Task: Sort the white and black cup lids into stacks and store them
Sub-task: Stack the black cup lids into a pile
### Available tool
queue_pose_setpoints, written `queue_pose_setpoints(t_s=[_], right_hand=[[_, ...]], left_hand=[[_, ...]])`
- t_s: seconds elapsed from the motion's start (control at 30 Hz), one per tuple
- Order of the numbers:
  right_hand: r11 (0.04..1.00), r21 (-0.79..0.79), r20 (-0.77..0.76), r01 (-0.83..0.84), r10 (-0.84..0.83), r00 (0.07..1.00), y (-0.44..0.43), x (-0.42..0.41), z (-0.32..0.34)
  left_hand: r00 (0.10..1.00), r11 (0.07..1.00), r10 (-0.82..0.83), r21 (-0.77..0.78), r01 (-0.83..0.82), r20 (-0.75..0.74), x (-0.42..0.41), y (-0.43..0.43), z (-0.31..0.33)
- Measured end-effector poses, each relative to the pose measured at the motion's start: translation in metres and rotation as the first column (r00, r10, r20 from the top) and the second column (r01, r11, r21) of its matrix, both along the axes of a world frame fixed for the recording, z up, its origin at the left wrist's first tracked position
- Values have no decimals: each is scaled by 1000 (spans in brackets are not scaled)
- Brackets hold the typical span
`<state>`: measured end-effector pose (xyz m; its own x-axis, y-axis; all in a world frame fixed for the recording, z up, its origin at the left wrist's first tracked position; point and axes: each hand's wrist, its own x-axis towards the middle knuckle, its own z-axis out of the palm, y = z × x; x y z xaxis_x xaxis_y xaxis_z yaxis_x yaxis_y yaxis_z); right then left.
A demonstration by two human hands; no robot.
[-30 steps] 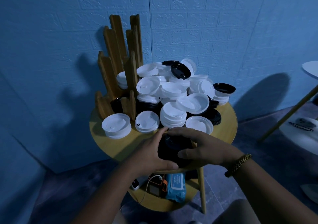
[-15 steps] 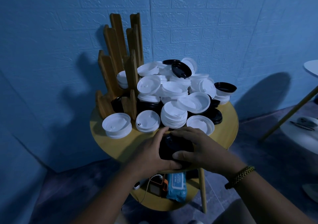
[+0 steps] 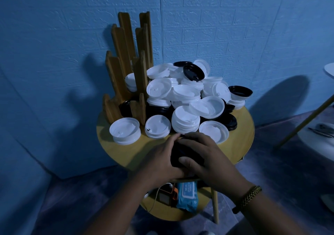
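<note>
We faced a blue brick-textured wall in dim light, with dark shadows on it at 9 and 3 o'clock. A round wooden table stood at centre, its lower shelf at 6 o'clock. A white table on a slanted wooden leg edged in at 3 o'clock over the dark floor.

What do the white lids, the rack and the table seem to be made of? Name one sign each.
White lids: thin moulded plastic, faintly glossy; pressed rims and sip holes. Rack: probably wood, matt; brown slats with rough edges. Table: wood or laminate, smooth; even yellow top, faint sheen.
</note>
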<state>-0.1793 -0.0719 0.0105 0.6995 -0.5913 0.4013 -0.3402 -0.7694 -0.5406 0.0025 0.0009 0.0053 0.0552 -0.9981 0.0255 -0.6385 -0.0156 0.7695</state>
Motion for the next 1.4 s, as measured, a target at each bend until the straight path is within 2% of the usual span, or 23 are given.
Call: queue_pose_setpoints(t_s=[0.27,0.43,0.5,0.53,0.6,0.63,0.87,1.23,1.3,1.4], right_hand=[[990,-136,-77,23,-34,996,-4,3,1],[990,-143,-82,7,-19,996,-2,1,0],[996,-85,-62,-12,7,998,-2,-2,0],[1000,-1,-12,-10,10,1000,-2,-3,-1],[988,151,92,22,-36,995,0,-4,-1],[985,168,115,50,-70,991,-1,-3,-2],[986,140,121,91,-108,987,-4,4,-3],[938,335,196,90,-163,967,-1,5,-5],[943,318,200,100,-170,965,-3,5,-2],[964,247,121,94,-127,984,-7,6,0]], left_hand=[[999,999,11,-33,-10,47,-2,-1,-1],[999,999,6,-40,-4,51,-1,1,-1],[999,999,12,-41,-10,50,0,0,-1],[999,999,15,-41,-14,46,0,0,-2],[999,999,20,-39,-19,44,0,-1,-3],[999,999,25,-38,-24,44,0,-2,-3],[999,999,41,-34,-40,22,4,-4,-4],[998,1000,22,5,-22,-50,13,-7,-4],[999,1000,25,3,-25,-35,12,-7,-5],[999,999,39,-6,-39,-23,11,-7,-6]])
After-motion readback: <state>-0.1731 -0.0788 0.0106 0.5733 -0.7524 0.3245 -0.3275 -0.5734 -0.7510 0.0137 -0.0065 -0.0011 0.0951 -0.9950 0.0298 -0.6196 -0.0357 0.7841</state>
